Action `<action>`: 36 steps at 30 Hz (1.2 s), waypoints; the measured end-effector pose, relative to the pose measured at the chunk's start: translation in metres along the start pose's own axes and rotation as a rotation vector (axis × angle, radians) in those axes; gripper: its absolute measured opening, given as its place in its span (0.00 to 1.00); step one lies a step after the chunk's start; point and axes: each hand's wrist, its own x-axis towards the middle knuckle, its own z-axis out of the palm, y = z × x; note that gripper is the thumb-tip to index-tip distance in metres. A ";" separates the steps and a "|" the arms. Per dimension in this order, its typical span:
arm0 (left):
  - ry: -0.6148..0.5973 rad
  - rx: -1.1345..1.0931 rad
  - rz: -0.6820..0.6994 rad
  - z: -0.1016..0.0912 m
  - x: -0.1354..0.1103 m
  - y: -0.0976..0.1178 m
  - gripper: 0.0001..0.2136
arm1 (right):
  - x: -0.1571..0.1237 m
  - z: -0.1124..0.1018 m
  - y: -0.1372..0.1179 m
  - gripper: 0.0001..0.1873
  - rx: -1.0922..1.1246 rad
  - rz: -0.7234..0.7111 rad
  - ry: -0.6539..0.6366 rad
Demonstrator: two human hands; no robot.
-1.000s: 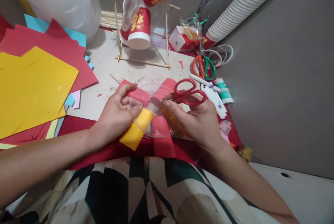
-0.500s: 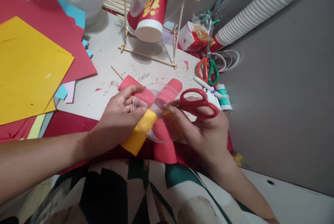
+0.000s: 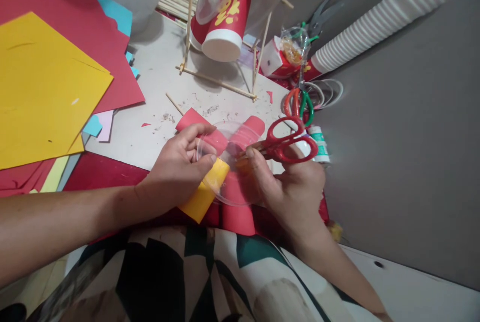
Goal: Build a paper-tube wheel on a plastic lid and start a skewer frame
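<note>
My left hand pinches the left rim of a clear round plastic lid, thumb on top. Red paper strips and a yellow paper strip spread outward around the lid; how they are joined is hard to see. In my right hand are red-handled scissors, held near the blades with the handles pointing up and right. Their tips reach over the middle of the lid, where they blur, so I cannot tell whether they touch it.
Red and white paper cups hang in a wooden stick frame behind. Coloured paper sheets lie at left. At right are more scissors, a glue bottle and a long stack of cups along the grey wall.
The scissors in my right hand have turned slightly, their handles tilting further upward. My left hand keeps its grip on the lid. The whole view has shifted a little.
</note>
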 end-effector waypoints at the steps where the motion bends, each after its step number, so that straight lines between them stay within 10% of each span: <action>1: -0.001 -0.002 0.002 0.000 0.000 0.000 0.22 | 0.000 -0.001 0.000 0.03 -0.001 -0.016 -0.007; 12: -0.017 0.005 -0.003 0.000 -0.002 0.001 0.23 | 0.003 -0.011 0.017 0.06 0.544 0.238 -0.171; 36: 0.091 0.108 0.160 -0.009 -0.007 0.024 0.21 | 0.014 -0.006 0.024 0.05 0.607 0.288 0.452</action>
